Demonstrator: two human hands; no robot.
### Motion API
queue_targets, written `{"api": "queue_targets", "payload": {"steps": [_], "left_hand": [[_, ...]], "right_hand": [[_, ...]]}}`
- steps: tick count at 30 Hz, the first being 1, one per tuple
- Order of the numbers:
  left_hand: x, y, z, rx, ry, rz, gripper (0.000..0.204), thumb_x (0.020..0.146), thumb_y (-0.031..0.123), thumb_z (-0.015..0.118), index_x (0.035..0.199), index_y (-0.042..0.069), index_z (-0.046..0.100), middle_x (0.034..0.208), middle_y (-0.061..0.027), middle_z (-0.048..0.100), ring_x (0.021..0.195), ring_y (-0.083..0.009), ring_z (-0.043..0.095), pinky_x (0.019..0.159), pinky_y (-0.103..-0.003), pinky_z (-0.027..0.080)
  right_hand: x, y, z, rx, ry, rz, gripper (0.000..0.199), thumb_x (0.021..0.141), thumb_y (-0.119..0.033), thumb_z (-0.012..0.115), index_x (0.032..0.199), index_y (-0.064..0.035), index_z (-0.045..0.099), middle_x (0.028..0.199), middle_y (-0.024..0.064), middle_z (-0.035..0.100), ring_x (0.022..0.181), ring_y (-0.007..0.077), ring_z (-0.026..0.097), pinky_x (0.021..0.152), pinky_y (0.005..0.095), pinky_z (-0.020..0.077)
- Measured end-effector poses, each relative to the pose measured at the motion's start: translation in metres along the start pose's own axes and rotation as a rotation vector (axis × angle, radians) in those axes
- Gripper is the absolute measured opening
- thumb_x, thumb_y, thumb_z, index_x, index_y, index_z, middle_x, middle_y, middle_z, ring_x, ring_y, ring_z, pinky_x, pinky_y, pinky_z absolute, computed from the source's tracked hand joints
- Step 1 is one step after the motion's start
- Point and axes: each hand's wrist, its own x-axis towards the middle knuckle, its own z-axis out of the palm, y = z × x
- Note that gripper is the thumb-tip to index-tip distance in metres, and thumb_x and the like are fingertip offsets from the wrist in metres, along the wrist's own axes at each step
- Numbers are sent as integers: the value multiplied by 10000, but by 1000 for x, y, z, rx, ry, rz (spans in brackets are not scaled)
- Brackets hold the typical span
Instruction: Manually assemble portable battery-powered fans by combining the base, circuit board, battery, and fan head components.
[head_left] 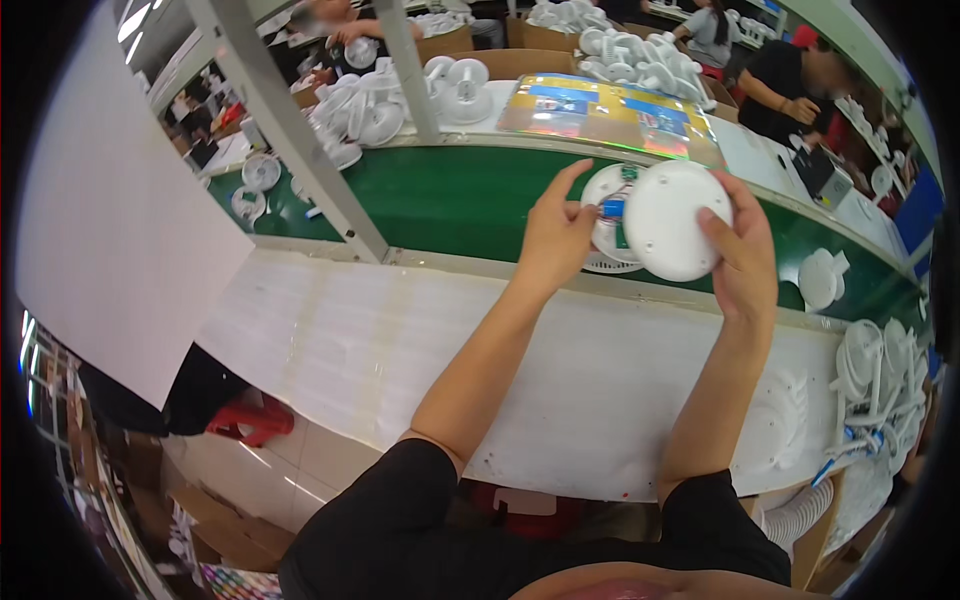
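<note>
While both bare forearms (pixel 480 360) extend from the near side over the green belt (pixel 440 195), the two hands sit close together above it.

Right hand (pixel 748 262): grip pinching a white disc (pixel 675 225) at its right-hand rim, thumb flat on the face, fingers behind. Disc is over the belt, face up, small round marks near its edge.

Round housing (pixel 604 245): also over the belt, partly covered from my sight by the disc. A blue cylinder (pixel 613 208), thin wires and a green circuit board (pixel 621 237) show inside. Cannot tell whether the housing rests on the belt or is held clear.

Left hand (pixel 555 235): at the housing's left side, index finger raised and spread from the thumb, thumb tip by the end of the blue cylinder. Cannot tell whether the grip pinches anything there.

Surroundings: a white-covered bench (pixel 400 330) runs along the belt's near side; a grey post (pixel 270 120) stands at that edge, to the left. One white fitting (pixel 820 278) lies on the belt, towards its right end. Beyond the belt: a shiny yellow-and-blue sheet (pixel 615 110) and heaped white parts (pixel 650 65).
</note>
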Motion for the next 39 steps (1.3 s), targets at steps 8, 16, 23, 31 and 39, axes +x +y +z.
{"api": "queue_targets", "payload": {"steps": [8,16,23,31,39], "left_hand": [[-1,-5,-26,-55,15,-53,453,914,-43,504,1354,62,522,939,-162,690,732,-148,651,600,-231,560],[-23,21,-19,-208,135,-76,449,915,-47,487,1351,54,523,914,-177,709,745,-161,667,629,-235,565],[-59,43,8,-129,126,-28,432,916,-45,487,1333,49,541,882,-161,710,728,-156,663,638,-243,553],[-11,-8,30,-158,88,-26,419,910,-44,494,1314,44,558,826,-142,706,688,-147,652,627,-245,535],[-14,-18,40,-174,8,-9,425,904,-48,505,1319,31,550,852,-155,705,710,-160,664,640,-249,540]], "right_hand": [[5,22,26,-102,61,-20,442,815,43,627,1239,-17,519,1118,180,646,903,217,628,764,270,538],[-7,9,23,-96,-136,-44,445,816,61,648,1238,-19,535,1137,140,650,955,187,610,847,245,496],[-32,-18,13,-11,3,49,409,841,34,667,1228,7,539,1104,153,659,922,186,625,819,256,523],[13,25,-5,-160,160,51,349,855,-13,689,1185,43,589,1064,177,659,898,212,638,766,273,553],[16,41,-8,-205,281,124,308,849,-62,691,1128,58,636,1007,183,655,827,228,635,686,271,552]]}}
